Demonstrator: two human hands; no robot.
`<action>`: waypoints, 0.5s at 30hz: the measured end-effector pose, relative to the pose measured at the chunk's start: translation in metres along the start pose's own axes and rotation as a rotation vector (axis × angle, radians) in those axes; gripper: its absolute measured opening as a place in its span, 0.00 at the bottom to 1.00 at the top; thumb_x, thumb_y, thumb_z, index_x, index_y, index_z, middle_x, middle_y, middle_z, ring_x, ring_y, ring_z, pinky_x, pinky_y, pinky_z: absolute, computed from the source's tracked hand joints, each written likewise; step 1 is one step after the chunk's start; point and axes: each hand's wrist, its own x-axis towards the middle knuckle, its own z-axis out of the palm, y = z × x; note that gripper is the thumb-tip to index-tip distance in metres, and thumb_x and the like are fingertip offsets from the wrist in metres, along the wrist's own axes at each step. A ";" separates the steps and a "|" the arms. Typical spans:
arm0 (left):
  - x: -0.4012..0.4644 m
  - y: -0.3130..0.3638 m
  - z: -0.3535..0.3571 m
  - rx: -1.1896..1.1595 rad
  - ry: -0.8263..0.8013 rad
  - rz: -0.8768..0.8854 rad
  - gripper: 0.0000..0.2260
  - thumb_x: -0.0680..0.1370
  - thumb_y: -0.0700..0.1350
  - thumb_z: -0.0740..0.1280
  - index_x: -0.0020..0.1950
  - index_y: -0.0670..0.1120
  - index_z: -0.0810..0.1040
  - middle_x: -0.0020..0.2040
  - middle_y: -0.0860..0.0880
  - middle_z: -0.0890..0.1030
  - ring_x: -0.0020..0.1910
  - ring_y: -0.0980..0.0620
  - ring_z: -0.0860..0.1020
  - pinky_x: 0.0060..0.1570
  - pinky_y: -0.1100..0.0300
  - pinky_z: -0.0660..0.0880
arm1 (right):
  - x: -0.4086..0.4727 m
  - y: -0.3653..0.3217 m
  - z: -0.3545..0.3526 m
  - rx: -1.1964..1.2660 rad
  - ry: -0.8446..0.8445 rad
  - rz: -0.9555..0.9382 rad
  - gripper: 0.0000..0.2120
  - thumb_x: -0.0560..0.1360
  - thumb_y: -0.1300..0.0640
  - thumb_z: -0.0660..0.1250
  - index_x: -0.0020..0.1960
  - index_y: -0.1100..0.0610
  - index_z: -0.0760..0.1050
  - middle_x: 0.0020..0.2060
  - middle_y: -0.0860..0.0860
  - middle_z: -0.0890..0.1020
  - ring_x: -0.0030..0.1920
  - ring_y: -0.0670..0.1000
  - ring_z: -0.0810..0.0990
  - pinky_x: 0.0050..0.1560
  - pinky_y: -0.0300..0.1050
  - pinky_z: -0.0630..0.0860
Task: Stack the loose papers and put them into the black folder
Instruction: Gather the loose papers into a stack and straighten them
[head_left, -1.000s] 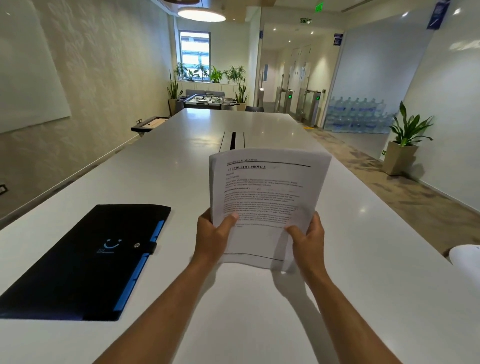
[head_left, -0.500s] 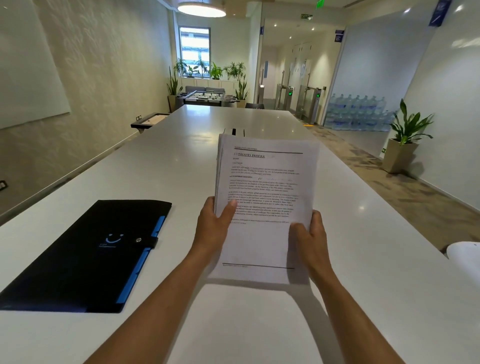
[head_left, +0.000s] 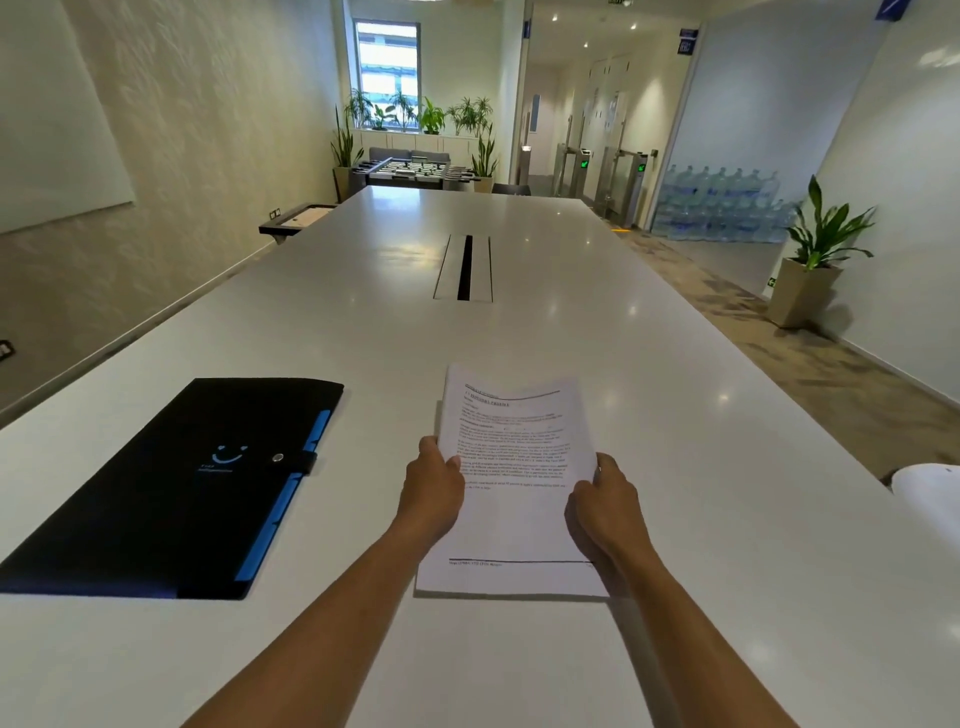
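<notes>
A stack of printed papers (head_left: 514, 467) is held low over the white table (head_left: 701, 467), its near edge at or just above the tabletop. My left hand (head_left: 434, 483) grips the stack's left edge and my right hand (head_left: 605, 504) grips its right edge. The black folder (head_left: 171, 493), closed by a snap strap and with blue tabs along its right side, lies flat on the table to the left of the papers, apart from both hands.
A cable slot (head_left: 464, 267) runs down the table's middle farther out. A white object (head_left: 930, 493) shows at the right table edge. A potted plant (head_left: 810, 265) stands on the floor to the right.
The papers have come down from an upright hold towards the table and now lie nearly flat. Both hands kept their grip and lowered with them.
</notes>
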 end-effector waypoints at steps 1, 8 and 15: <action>-0.001 -0.002 0.002 0.030 0.011 0.011 0.14 0.82 0.43 0.57 0.68 0.45 0.65 0.60 0.44 0.78 0.51 0.46 0.79 0.53 0.47 0.79 | 0.000 -0.001 0.001 -0.036 0.010 0.007 0.16 0.76 0.63 0.57 0.62 0.57 0.70 0.57 0.54 0.80 0.46 0.53 0.77 0.43 0.43 0.76; -0.002 -0.007 0.014 0.372 0.089 0.151 0.29 0.78 0.37 0.62 0.76 0.46 0.53 0.65 0.43 0.67 0.57 0.45 0.73 0.54 0.49 0.77 | 0.000 -0.002 0.010 -0.347 0.015 -0.003 0.08 0.74 0.62 0.58 0.54 0.57 0.68 0.52 0.55 0.79 0.42 0.54 0.75 0.41 0.46 0.70; -0.002 -0.022 0.018 0.709 0.181 0.217 0.25 0.76 0.44 0.62 0.73 0.45 0.62 0.70 0.41 0.65 0.62 0.44 0.69 0.60 0.52 0.68 | -0.004 0.000 0.013 -0.520 0.104 -0.013 0.05 0.75 0.57 0.58 0.50 0.57 0.68 0.47 0.54 0.73 0.35 0.53 0.69 0.38 0.46 0.66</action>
